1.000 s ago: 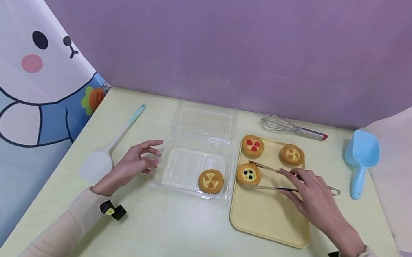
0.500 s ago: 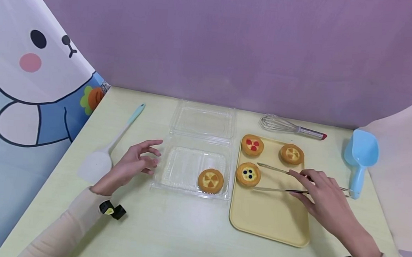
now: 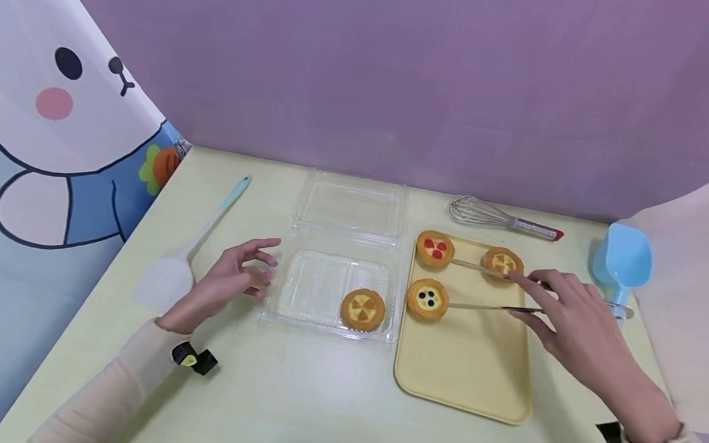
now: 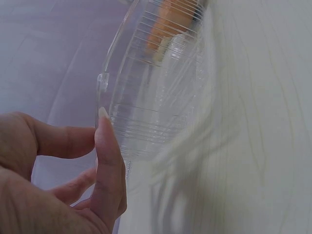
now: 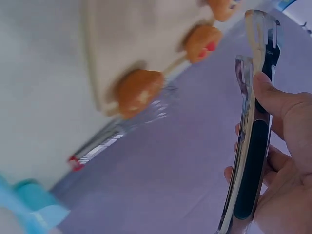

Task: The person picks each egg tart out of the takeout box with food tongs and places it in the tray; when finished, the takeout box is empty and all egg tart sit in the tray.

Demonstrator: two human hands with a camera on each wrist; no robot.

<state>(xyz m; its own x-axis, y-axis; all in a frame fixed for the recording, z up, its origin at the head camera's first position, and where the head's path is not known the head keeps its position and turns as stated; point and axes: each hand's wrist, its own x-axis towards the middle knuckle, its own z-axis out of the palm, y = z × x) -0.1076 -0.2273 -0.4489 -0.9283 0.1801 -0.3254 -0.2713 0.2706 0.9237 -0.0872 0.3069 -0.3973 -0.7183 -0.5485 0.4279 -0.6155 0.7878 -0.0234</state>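
My right hand (image 3: 579, 330) grips metal tongs (image 3: 474, 307) above the tan tray (image 3: 461, 370). Their two arms stand apart with nothing between them; dark grips show in the right wrist view. Three tarts are on the tray: one with red topping (image 3: 435, 249), one with dark berries (image 3: 427, 299) and one with a wedge pattern (image 3: 503, 262), partly behind a tong arm. Another wedge-patterned tart (image 3: 362, 309) sits at the right inside a hinged clear plastic container (image 3: 307, 290). My left hand (image 3: 223, 278), fingers loosely bent, is at the container's left edge; whether it touches is unclear.
The container's lid (image 3: 351, 204) lies folded back toward the purple backdrop. A whisk (image 3: 489, 215) is behind the tray, and a blue scoop (image 3: 623, 258) lies to its right. Left of the container is a white spatula (image 3: 171, 278) with a pale blue handle tip.
My right hand has drawn the tongs rightward off the berry tart, then shifted them away toward the backdrop. The berry tart stays on the tray. My left hand keeps its place.
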